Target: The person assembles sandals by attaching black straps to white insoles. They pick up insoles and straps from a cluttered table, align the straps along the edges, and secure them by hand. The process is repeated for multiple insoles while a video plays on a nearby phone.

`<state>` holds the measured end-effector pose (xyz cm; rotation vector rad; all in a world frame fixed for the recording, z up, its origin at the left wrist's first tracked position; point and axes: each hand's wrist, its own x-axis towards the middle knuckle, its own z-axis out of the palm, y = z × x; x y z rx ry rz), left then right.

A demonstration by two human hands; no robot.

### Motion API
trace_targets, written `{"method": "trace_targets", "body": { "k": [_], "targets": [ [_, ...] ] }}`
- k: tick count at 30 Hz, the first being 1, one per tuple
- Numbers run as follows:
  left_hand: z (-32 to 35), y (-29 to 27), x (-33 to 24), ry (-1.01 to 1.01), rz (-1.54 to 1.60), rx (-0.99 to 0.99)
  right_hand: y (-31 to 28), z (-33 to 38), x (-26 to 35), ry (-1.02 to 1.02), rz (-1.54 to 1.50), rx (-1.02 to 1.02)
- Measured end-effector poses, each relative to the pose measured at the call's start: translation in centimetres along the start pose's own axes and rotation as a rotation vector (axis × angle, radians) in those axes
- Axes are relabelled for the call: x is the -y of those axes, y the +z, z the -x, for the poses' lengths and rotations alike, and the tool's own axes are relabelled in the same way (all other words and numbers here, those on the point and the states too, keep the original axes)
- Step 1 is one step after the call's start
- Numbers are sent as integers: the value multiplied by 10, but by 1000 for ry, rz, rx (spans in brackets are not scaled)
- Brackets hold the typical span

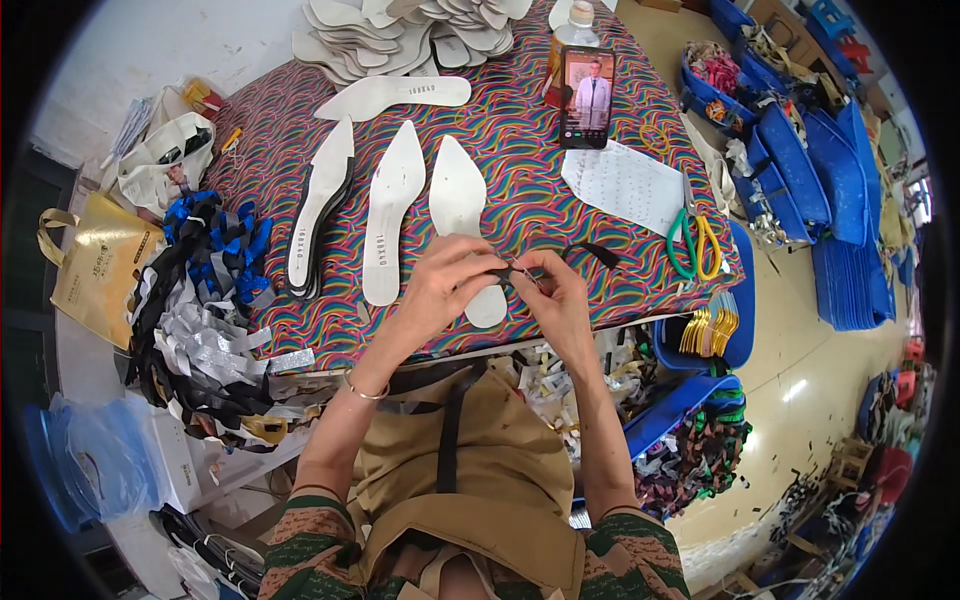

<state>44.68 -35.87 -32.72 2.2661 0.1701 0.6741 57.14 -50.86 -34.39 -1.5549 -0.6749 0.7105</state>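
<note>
Both hands meet over the near part of the table. My left hand [448, 278] pinches a black strip [500, 275]. My right hand [556, 297] is closed on the strip's other side, with a thin shiny bit at its fingertips that I cannot make out. A black strap end [598, 254] sticks out beyond the right hand, over the cloth. Under the hands lies a white pointed insole [459, 187], partly hidden. Left of it is another white insole [395, 190], then a stack of insoles [318, 220] with black ones beneath the white top one.
Scissors [695, 245] with green and yellow handles lie at the right edge by a paper sheet [628, 190]. A phone [586, 97] leans against a bottle [580, 25]. More insoles [385, 40] are piled at the back. Strips [205, 325] hang left; blue bins [790, 165] stand right.
</note>
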Motion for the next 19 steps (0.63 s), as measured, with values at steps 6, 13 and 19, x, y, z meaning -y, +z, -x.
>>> {"method": "trace_targets", "body": {
  "k": [6, 13, 19],
  "targets": [
    [0, 3, -10, -346, 505, -232, -22, 32, 17, 138, -313, 30],
    [36, 15, -69, -846, 981, 140, -13, 59, 36, 8, -267, -25],
    [31, 23, -56, -819, 1260, -255, -9, 107, 33, 67, -153, 72]
  ]
}}
